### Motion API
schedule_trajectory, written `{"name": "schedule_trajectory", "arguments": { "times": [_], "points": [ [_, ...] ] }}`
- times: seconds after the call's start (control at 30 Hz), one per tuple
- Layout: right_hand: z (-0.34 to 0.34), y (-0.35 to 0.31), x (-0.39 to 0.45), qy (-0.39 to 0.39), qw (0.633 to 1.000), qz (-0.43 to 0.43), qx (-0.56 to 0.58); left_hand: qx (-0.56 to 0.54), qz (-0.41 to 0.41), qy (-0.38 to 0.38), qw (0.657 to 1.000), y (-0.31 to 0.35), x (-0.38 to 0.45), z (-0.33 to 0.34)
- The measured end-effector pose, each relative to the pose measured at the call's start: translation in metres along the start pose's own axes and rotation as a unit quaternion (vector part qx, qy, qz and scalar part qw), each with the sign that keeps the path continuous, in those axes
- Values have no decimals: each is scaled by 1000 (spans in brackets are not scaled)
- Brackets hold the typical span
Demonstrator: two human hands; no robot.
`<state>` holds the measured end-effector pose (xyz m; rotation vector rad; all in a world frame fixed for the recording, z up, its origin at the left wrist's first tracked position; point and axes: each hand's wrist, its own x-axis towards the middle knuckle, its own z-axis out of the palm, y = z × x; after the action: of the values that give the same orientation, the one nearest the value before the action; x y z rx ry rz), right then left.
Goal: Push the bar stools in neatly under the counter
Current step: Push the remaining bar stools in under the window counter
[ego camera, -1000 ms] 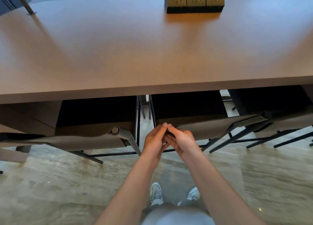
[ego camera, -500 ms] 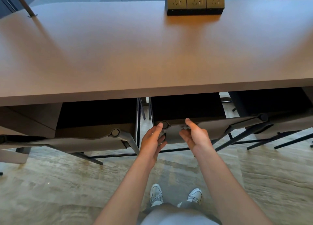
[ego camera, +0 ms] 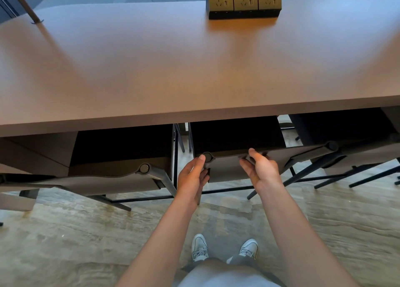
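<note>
A block of three dark olive power sockets is sitting at the far edge of the long brown wooden counter, and a thin dark metal post is slanting up from the counter's far left corner. Below, the floor of pale veined stone is spreading out, with the person's white lace-up sneakers standing on it just behind the stools.

Three taupe leather bar stools with thin black metal legs are sitting side by side with their seats tucked beneath the counter's near edge. The left bar stool is standing just beside the middle bar stool, their frames nearly touching, while the right bar stool is angling away at the frame edge, its legs crossing close to the middle one's.

Both hands are resting against the back of the middle stool. The left hand is curling around the back's left end, thumb tip lying by the round bolt, fingers wrapping behind the frame. The right hand is gripping the top edge of the backrest near its middle, fingers hooking over it.
</note>
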<state>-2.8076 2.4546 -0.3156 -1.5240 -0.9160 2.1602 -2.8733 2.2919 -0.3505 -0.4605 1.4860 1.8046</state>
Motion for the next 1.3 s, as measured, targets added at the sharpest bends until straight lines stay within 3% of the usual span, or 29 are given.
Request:
{"name": "schedule_trajectory", "arguments": {
  "times": [0.33,0.57,0.8,1.3],
  "points": [
    [10,37,-19,-42,997,43,-47,-78,-23,78,994,0,-25,-50],
    [40,55,-32,-99,991,71,-60,-192,22,60,979,42,-44,-98],
    [52,50,-33,-87,991,85,-48,-236,-35,80,968,80,-41,-88],
    [48,47,-29,-97,988,90,-83,-309,-65,152,937,83,-14,-80]
  ]
}}
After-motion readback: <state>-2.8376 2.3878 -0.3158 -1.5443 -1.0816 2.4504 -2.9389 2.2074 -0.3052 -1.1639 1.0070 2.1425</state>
